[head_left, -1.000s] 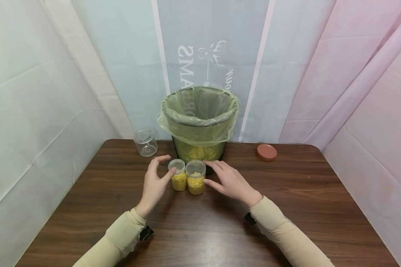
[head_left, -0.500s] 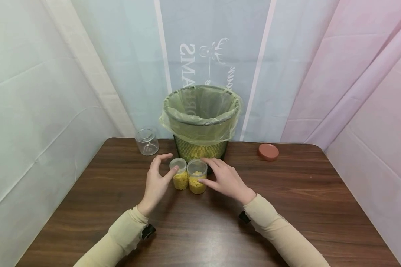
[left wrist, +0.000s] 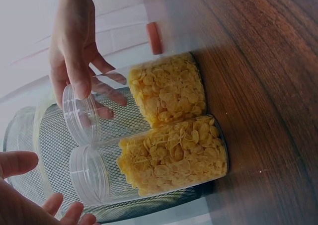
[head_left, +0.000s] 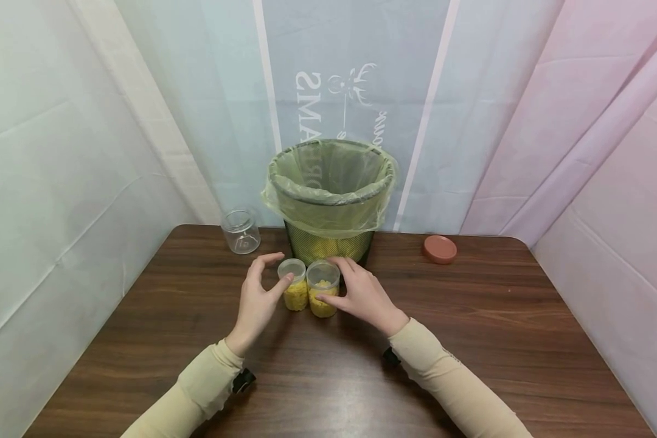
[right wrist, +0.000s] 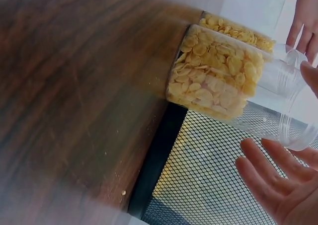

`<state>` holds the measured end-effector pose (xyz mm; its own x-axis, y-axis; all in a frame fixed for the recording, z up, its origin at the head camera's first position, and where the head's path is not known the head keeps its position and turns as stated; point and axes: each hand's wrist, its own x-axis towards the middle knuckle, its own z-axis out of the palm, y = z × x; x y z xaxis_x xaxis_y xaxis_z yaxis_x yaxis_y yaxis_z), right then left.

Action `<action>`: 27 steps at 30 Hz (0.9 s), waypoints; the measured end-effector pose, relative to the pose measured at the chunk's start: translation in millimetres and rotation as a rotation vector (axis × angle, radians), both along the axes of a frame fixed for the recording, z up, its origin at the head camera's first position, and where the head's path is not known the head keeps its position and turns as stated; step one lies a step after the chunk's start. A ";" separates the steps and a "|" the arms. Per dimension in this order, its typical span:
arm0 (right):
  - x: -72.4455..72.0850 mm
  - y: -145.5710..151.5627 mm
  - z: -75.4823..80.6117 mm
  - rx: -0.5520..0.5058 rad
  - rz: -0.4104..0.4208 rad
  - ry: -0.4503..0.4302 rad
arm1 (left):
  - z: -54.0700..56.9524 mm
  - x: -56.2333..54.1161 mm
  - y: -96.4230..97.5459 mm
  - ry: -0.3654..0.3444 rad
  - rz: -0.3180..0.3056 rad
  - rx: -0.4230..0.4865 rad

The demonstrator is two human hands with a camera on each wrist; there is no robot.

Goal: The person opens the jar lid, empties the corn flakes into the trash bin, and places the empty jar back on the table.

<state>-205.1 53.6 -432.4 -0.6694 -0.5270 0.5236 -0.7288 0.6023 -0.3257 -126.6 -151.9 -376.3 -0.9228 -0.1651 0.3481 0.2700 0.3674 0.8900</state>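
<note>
Two clear screw-neck jars of yellow corn flakes stand upright side by side before the wire basket. My left hand (head_left: 257,301) curves around the left jar (head_left: 294,297), thumb near its rim; in the left wrist view its fingers are apart from the jar (left wrist: 171,158). Around the right jar (head_left: 323,285) is my right hand (head_left: 364,298), thumb in front and fingers behind. The right wrist view has its extended fingers (right wrist: 268,170) beside that jar's neck and the thumb close to the rim. Whether it touches the jar I cannot tell.
Behind the jars stands a black mesh wastebasket (head_left: 328,228) with a pale yellow-green liner. At the back left of the brown table (head_left: 471,322) is another clear jar (head_left: 242,234), which holds no flakes. A reddish round lid (head_left: 440,249) lies at the back right.
My right hand has moved left, from the right jar's side to around it, its thumb now in front. The left hand and both jars keep their places; the view shifts slightly.
</note>
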 end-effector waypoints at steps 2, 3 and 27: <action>0.0 -1.1 -0.4 -0.016 0.008 -0.017 | 0.2 1.0 -0.1 -0.004 0.001 -0.004; -0.3 -1.6 -0.7 -0.021 0.011 -0.020 | 0.1 1.3 -0.1 -0.005 0.001 -0.004; 5.9 3.5 2.5 -0.145 0.064 -0.088 | -11.9 -2.1 5.0 0.060 -0.028 0.000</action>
<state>-199.2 57.1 -429.9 -0.6839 -0.4929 0.5379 -0.7287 0.4978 -0.4703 -128.7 -146.9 -388.2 -0.9045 -0.1395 0.4029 0.3329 0.3594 0.8718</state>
